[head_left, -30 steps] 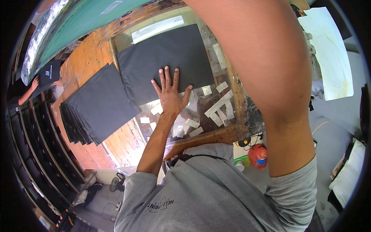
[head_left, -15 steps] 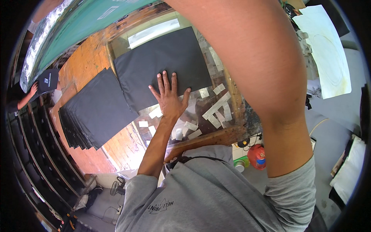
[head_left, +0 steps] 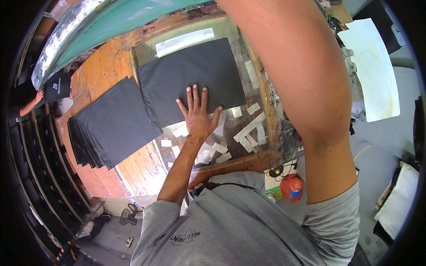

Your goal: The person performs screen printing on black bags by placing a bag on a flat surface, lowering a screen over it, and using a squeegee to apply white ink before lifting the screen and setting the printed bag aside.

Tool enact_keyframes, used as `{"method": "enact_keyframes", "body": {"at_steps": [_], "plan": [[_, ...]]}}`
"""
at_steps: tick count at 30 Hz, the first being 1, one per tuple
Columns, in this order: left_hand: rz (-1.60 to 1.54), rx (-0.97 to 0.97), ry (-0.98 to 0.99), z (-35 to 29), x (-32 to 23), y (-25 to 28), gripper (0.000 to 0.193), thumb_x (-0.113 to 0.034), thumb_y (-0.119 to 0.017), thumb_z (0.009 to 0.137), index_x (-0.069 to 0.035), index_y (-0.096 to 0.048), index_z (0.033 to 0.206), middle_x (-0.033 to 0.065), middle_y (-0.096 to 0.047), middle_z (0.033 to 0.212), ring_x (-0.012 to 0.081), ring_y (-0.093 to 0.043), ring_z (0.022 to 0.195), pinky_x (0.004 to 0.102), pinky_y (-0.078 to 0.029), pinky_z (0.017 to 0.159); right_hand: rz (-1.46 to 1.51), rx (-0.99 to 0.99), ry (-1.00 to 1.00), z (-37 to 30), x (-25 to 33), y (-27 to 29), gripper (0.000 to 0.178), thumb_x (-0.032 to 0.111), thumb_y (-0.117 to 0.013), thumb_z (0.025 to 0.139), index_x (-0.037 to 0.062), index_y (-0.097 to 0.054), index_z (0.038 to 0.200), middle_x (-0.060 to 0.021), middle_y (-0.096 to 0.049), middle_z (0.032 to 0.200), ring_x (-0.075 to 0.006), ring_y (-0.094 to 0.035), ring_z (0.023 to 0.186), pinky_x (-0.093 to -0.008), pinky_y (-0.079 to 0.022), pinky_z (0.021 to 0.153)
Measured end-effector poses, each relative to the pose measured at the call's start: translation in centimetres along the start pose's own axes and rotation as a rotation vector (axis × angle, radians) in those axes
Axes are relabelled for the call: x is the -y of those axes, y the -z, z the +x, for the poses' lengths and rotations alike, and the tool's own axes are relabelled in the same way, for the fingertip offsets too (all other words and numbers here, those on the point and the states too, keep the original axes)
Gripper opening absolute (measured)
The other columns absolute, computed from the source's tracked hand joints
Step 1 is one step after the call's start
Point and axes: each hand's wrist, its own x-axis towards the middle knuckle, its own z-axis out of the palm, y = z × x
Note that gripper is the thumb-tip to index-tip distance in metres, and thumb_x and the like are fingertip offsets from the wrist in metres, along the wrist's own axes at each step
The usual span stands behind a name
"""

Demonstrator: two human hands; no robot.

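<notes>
My left hand [head_left: 198,117] lies flat, fingers spread, on the near edge of a smooth black sheet [head_left: 191,66] that looks like fabric. The sheet rests on a glossy, tape-marked board [head_left: 222,139] set in a wooden frame. To its left, a fanned stack of similar black sheets [head_left: 111,122] overlaps or touches its edge. My right arm [head_left: 306,75] reaches up and forward past the top of the picture, so its hand is out of sight. A large green panel with a silvery edge [head_left: 111,22] slants above the table's far left.
At the far left another person's hand [head_left: 40,94] is at a black piece with white print [head_left: 58,87]. Dark racks [head_left: 49,173] stand below it. A white sheet [head_left: 375,71] lies at the right. A red container [head_left: 291,188] and a small fan [head_left: 128,215] are near the floor.
The view has shifted and turned slightly. My left hand stays flat on the black sheet. The green panel's lower left corner appears a little higher.
</notes>
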Motion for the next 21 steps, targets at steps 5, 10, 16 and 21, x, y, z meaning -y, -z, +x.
{"method": "enact_keyframes", "body": {"at_steps": [5, 10, 16, 21], "plan": [[-0.010, -0.034, -0.016, 0.0, 0.2, -0.1, 0.084, -0.058, -0.060, 0.095, -0.006, -0.040, 0.157, 0.0212, -0.025, 0.168, 0.0385, -0.013, 0.159, 0.0714, 0.000, 0.121, -0.030, -0.021, -0.003, 0.9, 0.2, 0.1, 0.038, 0.030, -0.048, 0.103, -0.0011, -0.070, 0.102, -0.0112, -0.061, 0.076, -0.0202, -0.059, 0.065, -0.0380, -0.057, 0.062], [-0.008, -0.058, -0.035, -0.1, 0.4, -0.5, 0.084, -0.058, -0.059, 0.095, -0.006, -0.039, 0.158, 0.0220, -0.024, 0.168, 0.0392, -0.012, 0.159, 0.0715, 0.000, 0.121, -0.070, -0.068, -0.015, 2.7, -0.1, 0.1, 0.038, 0.030, -0.048, 0.103, -0.0008, -0.070, 0.102, -0.0105, -0.060, 0.074, -0.0196, -0.058, 0.063, -0.0376, -0.057, 0.061], [-0.124, -0.042, 0.023, 0.0, 0.0, 1.1, 0.081, -0.052, -0.061, 0.097, -0.006, -0.038, 0.159, 0.0223, -0.026, 0.168, 0.0394, -0.012, 0.159, 0.0713, 0.003, 0.121, -0.171, -0.141, -0.039, 6.7, 0.2, 0.5, 0.038, 0.031, -0.047, 0.104, -0.0004, -0.069, 0.102, -0.0097, -0.059, 0.073, -0.0188, -0.057, 0.062, -0.0371, -0.057, 0.060], [-0.629, -0.277, 0.113, -1.6, -0.1, 8.7, 0.078, -0.034, -0.069, 0.096, -0.003, -0.036, 0.158, 0.0235, -0.031, 0.165, 0.0407, -0.027, 0.155, 0.0638, -0.010, 0.124, 0.052, -0.077, -0.056, 3.7, -0.2, -2.7, 0.035, 0.034, -0.049, 0.107, 0.0055, -0.066, 0.096, -0.0027, -0.054, 0.063, -0.0105, -0.041, 0.048, -0.0345, -0.046, 0.044]]}}
